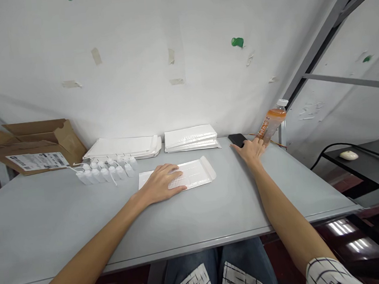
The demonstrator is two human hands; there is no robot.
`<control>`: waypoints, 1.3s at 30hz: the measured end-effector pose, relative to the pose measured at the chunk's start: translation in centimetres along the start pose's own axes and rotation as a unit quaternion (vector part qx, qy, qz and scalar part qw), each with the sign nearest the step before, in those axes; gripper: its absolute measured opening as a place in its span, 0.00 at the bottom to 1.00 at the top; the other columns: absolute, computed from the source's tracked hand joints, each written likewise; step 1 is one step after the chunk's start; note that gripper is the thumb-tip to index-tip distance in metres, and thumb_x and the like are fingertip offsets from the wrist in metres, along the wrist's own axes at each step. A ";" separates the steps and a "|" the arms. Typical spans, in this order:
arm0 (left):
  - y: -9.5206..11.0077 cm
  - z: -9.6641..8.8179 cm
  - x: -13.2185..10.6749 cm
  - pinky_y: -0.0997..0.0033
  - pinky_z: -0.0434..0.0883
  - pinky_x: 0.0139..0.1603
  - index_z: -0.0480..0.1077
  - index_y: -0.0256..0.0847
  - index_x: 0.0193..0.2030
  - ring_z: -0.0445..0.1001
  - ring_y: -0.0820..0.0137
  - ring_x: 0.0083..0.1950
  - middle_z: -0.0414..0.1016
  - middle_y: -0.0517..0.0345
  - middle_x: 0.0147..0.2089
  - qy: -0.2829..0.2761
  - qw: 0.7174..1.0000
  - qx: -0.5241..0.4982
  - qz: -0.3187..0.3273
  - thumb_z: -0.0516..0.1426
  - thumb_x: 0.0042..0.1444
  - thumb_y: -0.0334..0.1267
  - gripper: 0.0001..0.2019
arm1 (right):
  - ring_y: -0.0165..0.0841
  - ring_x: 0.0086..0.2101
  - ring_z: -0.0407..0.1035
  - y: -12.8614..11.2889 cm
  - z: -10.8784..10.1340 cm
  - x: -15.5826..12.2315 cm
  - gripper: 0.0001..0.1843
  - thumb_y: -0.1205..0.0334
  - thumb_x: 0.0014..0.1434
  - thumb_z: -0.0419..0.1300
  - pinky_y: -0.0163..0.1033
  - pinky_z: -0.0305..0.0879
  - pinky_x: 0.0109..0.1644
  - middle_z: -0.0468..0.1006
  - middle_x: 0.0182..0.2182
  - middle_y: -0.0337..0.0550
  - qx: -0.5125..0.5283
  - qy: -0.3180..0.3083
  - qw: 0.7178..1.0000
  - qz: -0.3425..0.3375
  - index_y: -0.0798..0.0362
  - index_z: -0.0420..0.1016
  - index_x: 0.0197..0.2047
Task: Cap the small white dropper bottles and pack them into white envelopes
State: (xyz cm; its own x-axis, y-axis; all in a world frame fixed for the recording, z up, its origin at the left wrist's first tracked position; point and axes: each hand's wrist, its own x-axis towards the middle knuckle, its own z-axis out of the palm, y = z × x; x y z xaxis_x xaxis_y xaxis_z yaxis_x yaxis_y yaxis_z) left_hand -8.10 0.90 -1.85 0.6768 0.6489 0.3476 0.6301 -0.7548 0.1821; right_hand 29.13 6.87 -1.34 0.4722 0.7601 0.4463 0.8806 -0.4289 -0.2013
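A long pale-grey tabletop [49,218] spreads before the person. A brown corrugated cardboard box [39,145] sits open at ten o'clock, its shipping label [37,161] too small to read. Rows of small white plastic bottles [105,173] stand at eleven, behind them stacks of flat white mailers [123,147]. At twelve, the left hand [163,183] rests flat, unclenched, on a white padded envelope [195,173], which looks light and springy, best lifted by its edges. The right hand [249,150] grasps nothing, its fingertips [243,145] against a black smartphone [238,140] at one o'clock, beside a plastic drink bottle [272,123] whose orange label is unreadable.
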 end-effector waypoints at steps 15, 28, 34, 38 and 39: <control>0.0 -0.1 0.0 0.50 0.67 0.60 0.75 0.42 0.54 0.70 0.54 0.61 0.73 0.45 0.60 -0.013 1.000 0.003 -0.003 0.54 0.63 0.58 0.24 | 0.46 0.45 0.68 -2.5 -0.9 -1.3 0.21 0.49 0.66 0.56 0.41 0.57 0.39 0.78 0.40 0.57 0.035 -0.024 0.998 -0.046 0.57 0.83 0.39; 0.0 -0.1 0.1 0.50 0.67 0.60 0.75 0.42 0.53 0.70 0.54 0.61 0.73 0.46 0.60 -0.013 1.000 -0.003 -0.005 0.55 0.63 0.56 0.22 | 0.42 0.41 0.75 -4.0 -0.2 -2.2 0.19 0.53 0.67 0.53 0.38 0.58 0.35 0.83 0.40 0.51 0.013 -0.122 0.986 -0.117 0.53 0.84 0.40; 0.1 -0.1 0.1 0.49 0.68 0.60 0.76 0.43 0.53 0.70 0.54 0.61 0.74 0.46 0.59 -0.011 1.000 -0.009 -0.005 0.55 0.63 0.56 0.22 | 0.42 0.41 0.75 -4.3 -0.5 -2.3 0.18 0.54 0.66 0.54 0.38 0.59 0.36 0.83 0.40 0.51 0.018 -0.129 0.984 -0.124 0.53 0.83 0.39; 0.1 -0.2 0.1 0.50 0.68 0.60 0.76 0.44 0.52 0.71 0.54 0.60 0.74 0.46 0.59 -0.003 1.000 -0.015 -0.005 0.55 0.63 0.56 0.21 | 0.43 0.41 0.75 -4.3 -0.5 -2.4 0.18 0.54 0.66 0.54 0.39 0.60 0.37 0.83 0.39 0.52 0.024 -0.132 0.983 -0.124 0.53 0.83 0.39; 0.1 -0.2 0.1 0.50 0.68 0.60 0.76 0.44 0.52 0.71 0.55 0.60 0.74 0.46 0.59 -0.003 1.000 -0.015 -0.006 0.55 0.63 0.56 0.21 | 0.43 0.41 0.75 -4.3 -0.5 -2.4 0.18 0.55 0.66 0.54 0.39 0.60 0.37 0.82 0.39 0.52 0.025 -0.132 0.983 -0.124 0.53 0.83 0.39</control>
State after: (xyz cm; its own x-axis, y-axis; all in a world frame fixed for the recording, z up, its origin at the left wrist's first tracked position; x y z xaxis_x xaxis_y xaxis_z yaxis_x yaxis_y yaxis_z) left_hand -8.05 0.82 -1.60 0.6721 0.6577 0.3403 0.6258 -0.7501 0.2139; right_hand 24.22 6.65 -1.08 0.2302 0.9414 0.2464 0.9677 -0.1947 -0.1600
